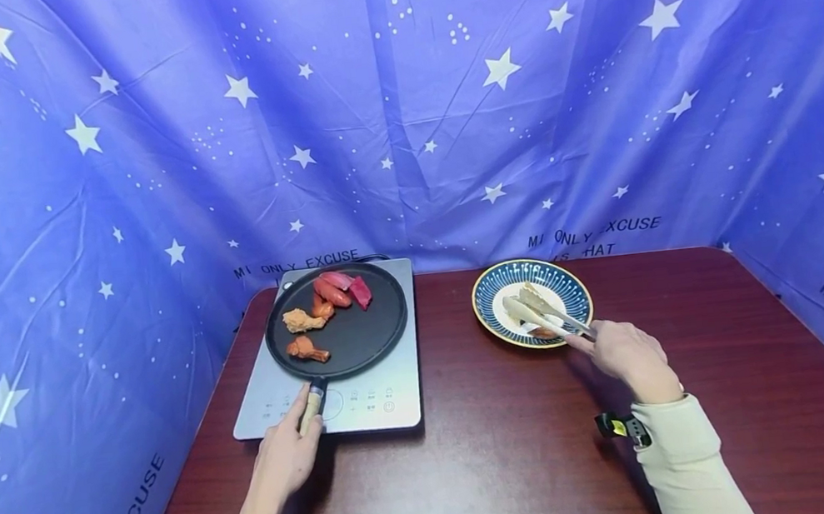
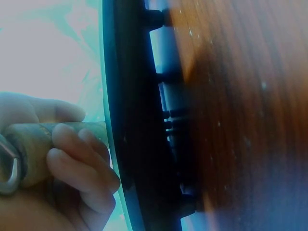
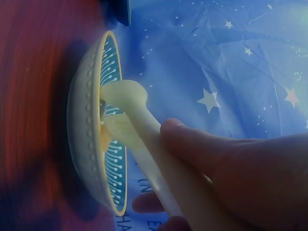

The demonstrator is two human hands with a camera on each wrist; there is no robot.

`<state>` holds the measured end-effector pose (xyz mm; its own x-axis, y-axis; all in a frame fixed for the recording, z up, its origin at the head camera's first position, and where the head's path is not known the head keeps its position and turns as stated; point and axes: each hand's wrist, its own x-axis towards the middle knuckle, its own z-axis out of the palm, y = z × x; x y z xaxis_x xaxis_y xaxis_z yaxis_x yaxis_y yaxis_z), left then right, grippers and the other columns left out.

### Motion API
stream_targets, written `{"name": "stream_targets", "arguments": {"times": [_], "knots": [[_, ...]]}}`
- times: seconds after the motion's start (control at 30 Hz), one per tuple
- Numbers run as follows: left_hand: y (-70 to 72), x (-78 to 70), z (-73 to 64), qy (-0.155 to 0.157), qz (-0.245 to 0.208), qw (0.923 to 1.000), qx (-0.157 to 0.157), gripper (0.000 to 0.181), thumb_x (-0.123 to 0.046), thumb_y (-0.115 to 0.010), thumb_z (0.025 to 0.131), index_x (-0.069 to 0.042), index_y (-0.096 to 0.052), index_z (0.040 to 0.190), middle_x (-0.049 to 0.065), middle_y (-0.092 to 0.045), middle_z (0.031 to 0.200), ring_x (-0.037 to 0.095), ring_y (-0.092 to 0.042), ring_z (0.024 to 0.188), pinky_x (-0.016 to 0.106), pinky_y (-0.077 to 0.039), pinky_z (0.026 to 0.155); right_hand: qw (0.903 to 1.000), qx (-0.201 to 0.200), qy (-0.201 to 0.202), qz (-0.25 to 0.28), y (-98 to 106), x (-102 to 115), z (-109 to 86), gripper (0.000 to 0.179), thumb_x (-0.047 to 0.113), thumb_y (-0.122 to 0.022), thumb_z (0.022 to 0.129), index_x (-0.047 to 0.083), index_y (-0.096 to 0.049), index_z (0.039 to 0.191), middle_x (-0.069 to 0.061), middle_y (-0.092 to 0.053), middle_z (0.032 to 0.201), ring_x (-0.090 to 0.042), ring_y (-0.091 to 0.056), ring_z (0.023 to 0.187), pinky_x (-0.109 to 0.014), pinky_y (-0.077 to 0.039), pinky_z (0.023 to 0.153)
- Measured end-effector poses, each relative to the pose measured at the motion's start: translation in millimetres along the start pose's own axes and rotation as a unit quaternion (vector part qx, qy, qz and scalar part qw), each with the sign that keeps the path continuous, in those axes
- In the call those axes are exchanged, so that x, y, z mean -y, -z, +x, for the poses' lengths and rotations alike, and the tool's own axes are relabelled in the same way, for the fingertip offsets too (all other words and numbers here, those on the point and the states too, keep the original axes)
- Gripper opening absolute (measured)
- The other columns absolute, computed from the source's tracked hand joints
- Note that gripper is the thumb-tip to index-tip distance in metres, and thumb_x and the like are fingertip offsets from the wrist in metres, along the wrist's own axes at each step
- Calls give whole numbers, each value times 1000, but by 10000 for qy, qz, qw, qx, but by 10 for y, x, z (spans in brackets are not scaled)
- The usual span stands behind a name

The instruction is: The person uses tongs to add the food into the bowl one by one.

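Currently, the tongs [image 1: 531,316], tips slightly parted, reach over a brown morsel [image 1: 543,333] in the patterned bowl [image 1: 488,283], right of centre; whether they pinch it, I cannot tell. The right hand [image 1: 629,355] grips them; lower left, the left hand [image 1: 286,463] wraps the frying pan [image 1: 363,333] handle [image 1: 312,410]. Picking up seems underway, calling for a firm squeeze.

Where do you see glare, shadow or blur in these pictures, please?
Head view: mostly sharp, with a pale sheen on the near tabletop; left wrist view: washed-out glare behind the left hand, soft detail overall; right wrist view: dimmer, with dark shadow beside the dish.
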<state>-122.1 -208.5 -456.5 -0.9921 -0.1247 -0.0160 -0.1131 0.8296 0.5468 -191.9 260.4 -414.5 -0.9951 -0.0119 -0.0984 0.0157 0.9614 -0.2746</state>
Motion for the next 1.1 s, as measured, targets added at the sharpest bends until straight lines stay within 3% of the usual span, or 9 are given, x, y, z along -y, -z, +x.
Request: {"name": "stream_targets", "arguments": {"times": [0.3,0.63,0.9,1.1], "knots": [[-12,-5,5,10,-19,10000,11,56,-32,-48,95,-19,-36,148,23,-61,112,28,-54,77,49,-43,71,9990,-113,401,-178,-25,106,-17,46,52,-50,92,9,-59,80,-18,-60,79,-37,-60,76,-48,-42,53],[-6,-1,7,24,3,10000,11,56,-32,-48,94,-18,-37,147,21,-62,104,27,-52,72,46,-42,68,9995,105,247,-170,21,103,-78,56,58,-47,91,5,-65,91,-23,-62,86,-40,-60,76,-51,-42,52],[0,-1,16,30,12,10000,48,56,-32,-48,94,-18,-36,148,20,-62,99,26,-51,70,45,-42,66,9983,9,465,-346,6,55,-40,47,55,-57,86,11,-56,69,-13,-57,71,-34,-58,66,-49,-43,53],[-6,5,16,-6,4,10000,31,56,-31,-48,94,-17,-36,148,22,-62,105,27,-53,73,48,-43,69,9980,-37,488,-391,-21,12,20,48,52,-55,89,11,-54,65,-12,-55,64,-32,-54,58,-49,-42,51]]}}
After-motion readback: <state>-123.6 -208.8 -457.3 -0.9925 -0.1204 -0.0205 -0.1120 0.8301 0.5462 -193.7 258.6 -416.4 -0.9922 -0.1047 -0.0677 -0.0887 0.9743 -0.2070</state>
